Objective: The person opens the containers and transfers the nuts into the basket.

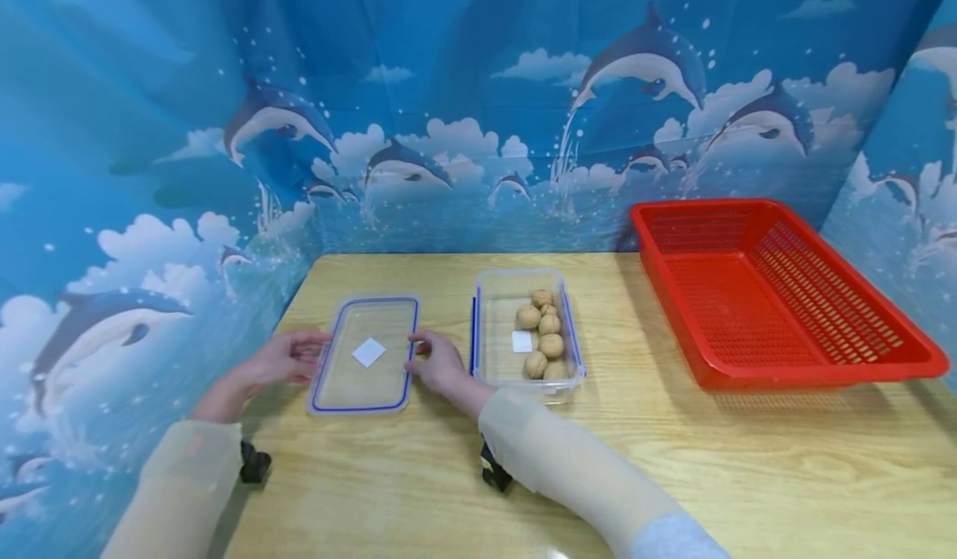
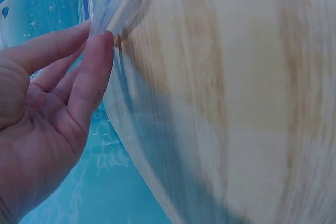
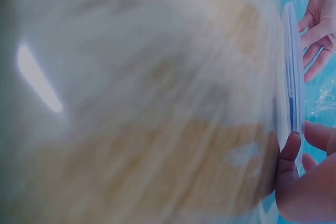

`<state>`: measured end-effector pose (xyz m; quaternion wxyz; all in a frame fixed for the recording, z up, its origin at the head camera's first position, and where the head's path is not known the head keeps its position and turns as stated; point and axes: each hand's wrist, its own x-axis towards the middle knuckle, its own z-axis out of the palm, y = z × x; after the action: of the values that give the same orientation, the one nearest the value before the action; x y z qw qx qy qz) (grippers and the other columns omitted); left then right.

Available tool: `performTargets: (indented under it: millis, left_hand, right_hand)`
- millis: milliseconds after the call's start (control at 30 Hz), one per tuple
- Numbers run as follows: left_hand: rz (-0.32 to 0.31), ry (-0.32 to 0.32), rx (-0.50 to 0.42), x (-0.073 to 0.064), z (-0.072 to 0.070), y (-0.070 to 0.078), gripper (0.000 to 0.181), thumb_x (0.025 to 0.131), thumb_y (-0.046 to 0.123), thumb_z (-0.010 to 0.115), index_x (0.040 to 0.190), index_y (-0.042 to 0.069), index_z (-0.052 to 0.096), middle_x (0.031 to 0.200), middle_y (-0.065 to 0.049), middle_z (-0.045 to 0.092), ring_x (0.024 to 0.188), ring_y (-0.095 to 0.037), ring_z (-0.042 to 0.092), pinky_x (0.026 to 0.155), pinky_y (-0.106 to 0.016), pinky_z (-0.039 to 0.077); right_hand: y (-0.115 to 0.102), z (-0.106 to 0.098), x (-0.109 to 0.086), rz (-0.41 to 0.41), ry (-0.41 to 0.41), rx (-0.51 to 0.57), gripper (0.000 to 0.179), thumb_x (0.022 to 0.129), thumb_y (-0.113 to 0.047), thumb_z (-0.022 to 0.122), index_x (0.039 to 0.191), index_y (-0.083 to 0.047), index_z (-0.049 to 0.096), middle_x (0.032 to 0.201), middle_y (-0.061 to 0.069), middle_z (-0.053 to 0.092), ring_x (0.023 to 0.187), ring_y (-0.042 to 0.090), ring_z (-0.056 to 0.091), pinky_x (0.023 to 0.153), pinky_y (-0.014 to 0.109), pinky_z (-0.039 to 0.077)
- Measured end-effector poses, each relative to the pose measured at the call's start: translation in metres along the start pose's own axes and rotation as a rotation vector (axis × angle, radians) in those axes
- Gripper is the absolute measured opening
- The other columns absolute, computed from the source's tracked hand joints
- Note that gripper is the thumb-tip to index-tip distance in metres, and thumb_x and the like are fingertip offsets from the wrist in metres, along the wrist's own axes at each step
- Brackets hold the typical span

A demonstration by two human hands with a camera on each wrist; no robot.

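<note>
A clear plastic lid [image 1: 364, 387] with a blue seal round its rim and a white square on it is in front of me at the left. My left hand [image 1: 287, 358] holds its left edge; in the left wrist view the thumb and fingers pinch the clear rim [image 2: 103, 13]. My right hand [image 1: 439, 365] grips the right edge, thumb on one side and fingers on the other in the right wrist view. Right of that hand stands a clear plastic box [image 1: 497, 314] with several walnuts [image 1: 551, 345] and a white square. Whether the lid touches the table cannot be told.
At the right stands a large red plastic basket [image 1: 740, 293] with slotted sides. Everything is on a wood-grain table [image 1: 673, 468]. A blue dolphin-print curtain [image 1: 463, 85] hangs behind the table and along its sides.
</note>
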<state>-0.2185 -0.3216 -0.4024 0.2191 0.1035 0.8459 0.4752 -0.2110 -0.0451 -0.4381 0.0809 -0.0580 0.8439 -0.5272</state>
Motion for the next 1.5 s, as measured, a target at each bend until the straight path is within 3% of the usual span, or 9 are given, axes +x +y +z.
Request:
performTargets:
  millis: [233,400,533,667,867,1000,1200,1367,1500]
  left_hand:
    - [-0.037,0.026,0.030,-0.001,0.001,0.002,0.059,0.090,-0.005,0.059,0.141,-0.014,0.032,0.141,-0.039,0.034,0.108,-0.039,0.060,0.080,-0.041,0.056]
    - [-0.016,0.028,0.056,-0.001,0.000,-0.001,0.057,0.092,-0.002,0.059,0.141,-0.014,0.032,0.141,-0.039,0.034,0.115,-0.045,0.054,0.082,-0.042,0.055]
    - [0.022,0.048,0.077,-0.004,-0.003,-0.002,0.056,0.093,0.002,0.060,0.140,-0.015,0.034,0.139,-0.039,0.038,0.114,-0.046,0.054,0.079,-0.041,0.055]
    - [0.085,0.088,0.098,-0.007,-0.007,0.000,0.055,0.093,0.002,0.061,0.139,-0.015,0.035,0.134,-0.038,0.044,0.106,-0.039,0.058,0.073,-0.040,0.055]
    - [0.121,0.137,0.118,-0.008,-0.012,0.013,0.055,0.094,0.005,0.060,0.142,-0.009,0.037,0.134,-0.034,0.046,0.102,-0.027,0.058,0.074,-0.040,0.055]
    - [0.141,0.163,0.133,-0.009,-0.009,0.027,0.056,0.096,0.011,0.060,0.143,-0.007,0.037,0.134,-0.033,0.047,0.103,-0.026,0.058,0.077,-0.043,0.055]
    - [0.147,0.188,0.107,-0.005,0.004,0.052,0.054,0.099,0.020,0.057,0.144,-0.004,0.039,0.134,-0.029,0.049,0.105,-0.023,0.058,0.078,-0.036,0.055]
    - [0.187,0.188,0.047,0.007,0.019,0.069,0.052,0.100,0.023,0.056,0.144,-0.001,0.040,0.135,-0.027,0.050,0.113,-0.037,0.054,0.081,-0.036,0.055]
    - [0.220,0.185,-0.002,0.022,0.033,0.083,0.052,0.101,0.023,0.055,0.145,0.001,0.039,0.138,-0.025,0.048,0.117,-0.037,0.052,0.082,-0.036,0.054]
  right_hand:
    - [0.001,0.000,0.001,0.018,0.004,0.031,0.042,0.084,-0.005,0.074,0.124,-0.008,0.063,0.101,0.003,0.063,0.094,0.019,0.059,0.086,0.030,0.050]
    - [0.001,0.001,-0.001,0.023,0.019,0.075,0.040,0.085,-0.005,0.073,0.124,-0.007,0.062,0.103,0.005,0.062,0.095,0.020,0.059,0.083,0.028,0.051]
    - [-0.006,0.002,-0.009,-0.001,0.037,0.181,0.041,0.085,-0.002,0.072,0.125,-0.005,0.062,0.112,0.010,0.061,0.091,0.017,0.059,0.075,0.024,0.053]
    - [-0.019,-0.001,-0.018,-0.024,0.040,0.270,0.041,0.086,0.000,0.071,0.125,-0.004,0.062,0.119,0.016,0.058,0.084,0.012,0.057,0.067,0.022,0.053]
    - [-0.037,-0.013,-0.031,-0.053,-0.010,0.315,0.041,0.086,0.000,0.071,0.125,-0.005,0.061,0.119,0.011,0.058,0.090,0.013,0.059,0.072,0.023,0.053]
    - [-0.045,-0.033,-0.039,-0.083,-0.053,0.312,0.041,0.088,-0.002,0.069,0.128,-0.006,0.060,0.120,0.008,0.058,0.098,0.018,0.060,0.076,0.027,0.054]
    - [-0.043,-0.078,-0.044,-0.158,-0.069,0.271,0.041,0.091,-0.003,0.066,0.132,-0.004,0.057,0.129,0.014,0.055,0.109,0.027,0.059,0.084,0.032,0.054]
    - [-0.036,-0.118,-0.044,-0.194,-0.056,0.260,0.042,0.093,-0.002,0.063,0.134,-0.002,0.054,0.132,0.015,0.054,0.112,0.029,0.057,0.090,0.036,0.052]
    - [-0.027,-0.151,-0.046,-0.221,-0.055,0.239,0.043,0.094,-0.003,0.062,0.136,-0.001,0.051,0.134,0.017,0.051,0.115,0.032,0.055,0.092,0.039,0.051]
